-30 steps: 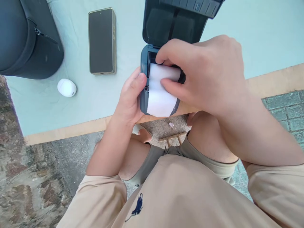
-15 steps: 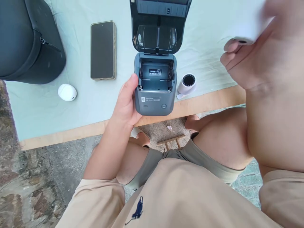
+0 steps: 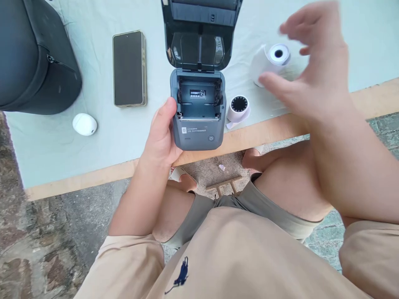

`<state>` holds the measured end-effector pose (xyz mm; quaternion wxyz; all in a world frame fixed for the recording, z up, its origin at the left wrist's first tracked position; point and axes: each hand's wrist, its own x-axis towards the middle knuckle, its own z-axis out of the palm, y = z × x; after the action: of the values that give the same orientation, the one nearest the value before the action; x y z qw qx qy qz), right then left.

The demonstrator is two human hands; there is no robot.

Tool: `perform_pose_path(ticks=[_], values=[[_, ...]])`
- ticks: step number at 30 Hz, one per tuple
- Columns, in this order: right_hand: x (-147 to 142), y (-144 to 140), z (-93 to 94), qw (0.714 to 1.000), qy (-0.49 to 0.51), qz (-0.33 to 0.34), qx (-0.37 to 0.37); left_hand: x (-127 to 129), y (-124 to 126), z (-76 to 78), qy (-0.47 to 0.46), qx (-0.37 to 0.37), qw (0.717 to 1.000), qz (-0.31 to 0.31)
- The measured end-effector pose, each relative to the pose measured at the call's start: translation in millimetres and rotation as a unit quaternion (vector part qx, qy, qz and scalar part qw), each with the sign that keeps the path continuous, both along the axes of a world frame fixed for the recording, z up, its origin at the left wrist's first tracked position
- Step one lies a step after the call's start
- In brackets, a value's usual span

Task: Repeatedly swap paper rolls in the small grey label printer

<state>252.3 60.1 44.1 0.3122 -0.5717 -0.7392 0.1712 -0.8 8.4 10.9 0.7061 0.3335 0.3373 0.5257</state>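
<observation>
left hand: i'm seeing my left hand [image 3: 162, 135] wrapping the left side of the small grey printer [image 3: 198, 120], thumb lying along its edge, grip closed on the body.
right hand: my right hand [image 3: 307, 83] is hovering above the tabletop with fingers spread and loose, grip open and holding nothing; it is blurring in the frame.
printer: it is sitting at the near edge of the tabletop, its lid [image 3: 199, 35] standing open and tilting away from me, the paper bay [image 3: 198, 99] showing bare with a small label inside.
large paper roll: a white paper roll [image 3: 269, 62] is lying on its side just beyond my right fingers, its hollow core facing up toward me; i cannot tell whether a fingertip is touching it.
small roll: a smaller white roll with a dark ribbed end [image 3: 238, 109] is resting just beside the printer's right side.
phone: a dark phone [image 3: 129, 68] is lying flat, face up, left of the printer.
other things: a white egg-shaped case [image 3: 84, 124] is sitting near the phone, and a black bag [image 3: 34, 58] is filling the far left corner.
tabletop: pale green cloth [image 3: 62, 145] is covering it, a wooden edge showing along the near side.
</observation>
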Motion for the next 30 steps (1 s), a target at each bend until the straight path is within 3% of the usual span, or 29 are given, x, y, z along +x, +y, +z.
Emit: perform_pose_path(ticks=[3, 6, 8, 13, 18, 22, 27, 28, 30], values=[[-5.4, -14.1, 6.2, 0.987, 0.065, 0.073, 0.126, -0.8, -0.3, -1.0, 0.003, 0.0, 1.0, -0.006], [-17.6, -25.6, 3.9, 0.969, 0.04, 0.227, 0.09, -1.1, 0.1, -2.4, 0.005, 0.011, 1.0, -0.016], [-27.3, -28.9, -3.2, 0.958, -0.017, 0.281, 0.056, -1.3, 1.0, -3.4, 0.007, 0.02, 1.0, -0.012], [-37.3, -24.0, -21.4, 0.974, -0.036, 0.219, 0.046, -1.9, 3.3, -5.5, 0.004, 0.024, 1.0, 0.001], [-32.3, -22.1, -16.1, 0.978, -0.006, 0.208, -0.016, 0.1, 1.7, -3.5, 0.007, 0.02, 1.0, -0.008], [-34.6, -27.0, -4.9, 0.97, 0.15, 0.168, -0.095, 1.2, 0.7, -1.9, 0.018, 0.012, 1.0, 0.005], [-42.0, -28.2, 5.1, 0.908, 0.377, 0.109, -0.148, -0.6, 1.1, -1.8, 0.018, 0.002, 1.0, -0.005], [-43.2, -28.6, 7.0, 0.9, 0.395, 0.107, -0.147, -0.9, 1.1, -2.0, 0.02, 0.001, 1.0, -0.004], [-45.5, -30.6, 10.6, 0.914, 0.373, 0.116, -0.111, -1.0, 0.7, -2.9, 0.027, -0.001, 1.0, -0.001]])
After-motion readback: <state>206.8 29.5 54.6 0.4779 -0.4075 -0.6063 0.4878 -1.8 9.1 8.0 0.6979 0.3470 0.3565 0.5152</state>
